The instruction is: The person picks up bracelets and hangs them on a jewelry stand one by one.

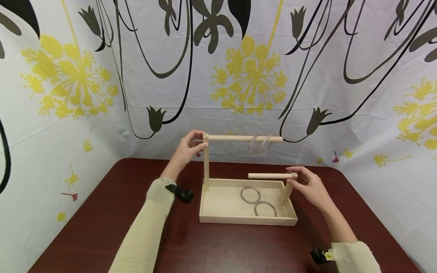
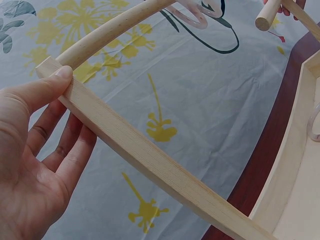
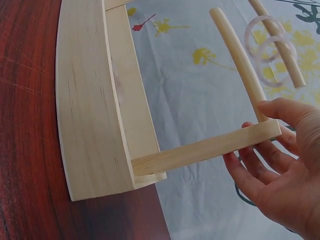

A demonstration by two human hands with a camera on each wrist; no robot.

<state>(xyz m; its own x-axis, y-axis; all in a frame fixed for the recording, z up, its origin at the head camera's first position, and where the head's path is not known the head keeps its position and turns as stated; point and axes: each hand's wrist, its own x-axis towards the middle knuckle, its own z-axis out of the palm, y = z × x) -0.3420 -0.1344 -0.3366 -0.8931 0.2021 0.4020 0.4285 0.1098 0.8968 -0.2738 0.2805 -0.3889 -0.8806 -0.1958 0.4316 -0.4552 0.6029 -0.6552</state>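
Observation:
A pale wooden stand has a shallow tray [image 1: 247,220] as its base, with a tall post [image 1: 206,167] on the left and a shorter post [image 1: 287,194] on the right. My left hand [image 1: 184,151] pinches the tall post's top, thumb in front and fingers behind, as the left wrist view shows. At the short post's top my right hand [image 3: 295,155] holds on between thumb and fingers. Two translucent pinkish rings hang from the long dowel [image 1: 228,138] on the tall post. Two similar rings lie in the tray. The short dowel [image 1: 269,176] points left, bearing no ring.
The stand sits on a dark reddish-brown table [image 1: 218,246]. Behind and at both sides hangs a white sheet [image 1: 201,94] printed with yellow flowers and dark stems. Each wrist wears a black camera over a pale sleeve [image 1: 143,223].

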